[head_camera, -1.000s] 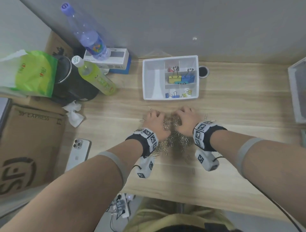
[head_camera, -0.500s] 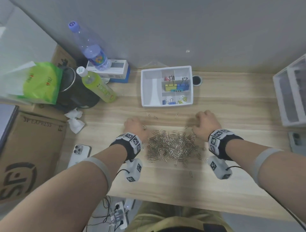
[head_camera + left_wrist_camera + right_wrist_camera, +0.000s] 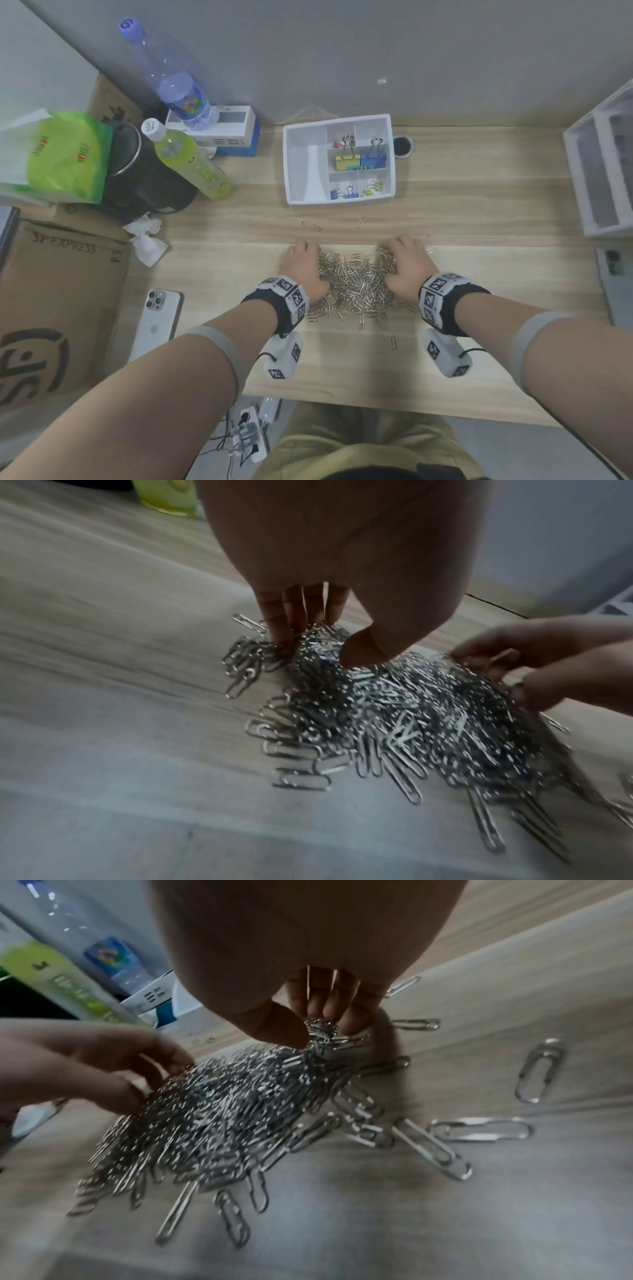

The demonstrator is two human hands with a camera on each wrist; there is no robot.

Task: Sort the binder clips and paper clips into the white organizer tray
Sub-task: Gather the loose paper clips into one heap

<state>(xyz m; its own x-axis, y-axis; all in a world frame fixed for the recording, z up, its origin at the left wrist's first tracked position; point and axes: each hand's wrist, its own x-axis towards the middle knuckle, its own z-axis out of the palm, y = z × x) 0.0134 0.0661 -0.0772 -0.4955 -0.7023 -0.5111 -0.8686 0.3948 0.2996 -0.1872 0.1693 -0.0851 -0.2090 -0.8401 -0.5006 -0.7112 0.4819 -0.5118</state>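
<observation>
A heap of silver paper clips [image 3: 356, 287] lies on the wooden table [image 3: 479, 212], in front of the white organizer tray [image 3: 305, 164]. The left hand [image 3: 305, 270] presses into the heap's left edge, its fingers [image 3: 294, 612] together and pointing down among the clips, thumb bent over them. The right hand [image 3: 407, 267] digs into the heap's right edge, thumb and fingers [image 3: 329, 999] pinching a bunch of clips. Stray clips lie between heap and tray. Coloured binder clips [image 3: 359, 159] sit in the tray's right-hand compartments; its long left compartment faces the green bottle [image 3: 191, 161].
</observation>
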